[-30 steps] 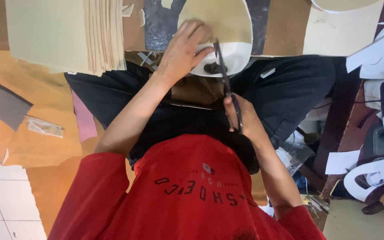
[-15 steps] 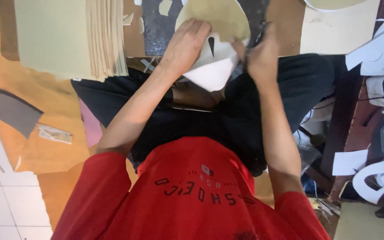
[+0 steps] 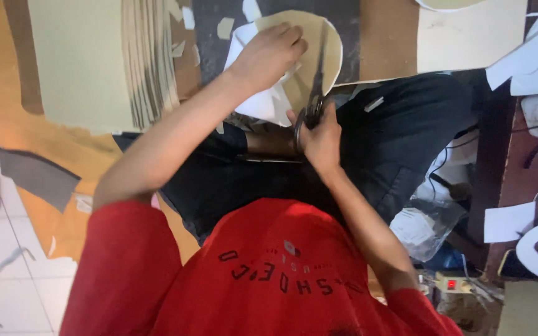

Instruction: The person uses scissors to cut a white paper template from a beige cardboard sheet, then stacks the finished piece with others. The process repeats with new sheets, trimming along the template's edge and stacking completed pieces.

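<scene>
The floor is a mix of pale tiles (image 3: 7,261) and a big brown cardboard sheet (image 3: 51,155), and the person in the red shirt sits over it with dark trousers. The left hand (image 3: 269,53) presses flat on a rounded beige piece (image 3: 331,43) with a white paper pattern (image 3: 263,102) under it, fingers closed on the top edge. The right hand (image 3: 320,137) is closed around the handles of the scissors (image 3: 314,93); the blades point away from the body and lie across the beige piece, just beside the left hand. How far the blades are apart I cannot tell.

To the left of the holding hand lies a stack of beige sheets (image 3: 82,62), its edges spread like a fan, with small offcuts (image 3: 185,25) between the stack and the hand. A dark grey scrap (image 3: 35,177) lies well apart, further left. On the right of the scissors is a pale board (image 3: 468,37), and beyond it white cut shapes (image 3: 530,56). Lower, near the right elbow, stands a small pale box with a red square switch (image 3: 451,285).
</scene>
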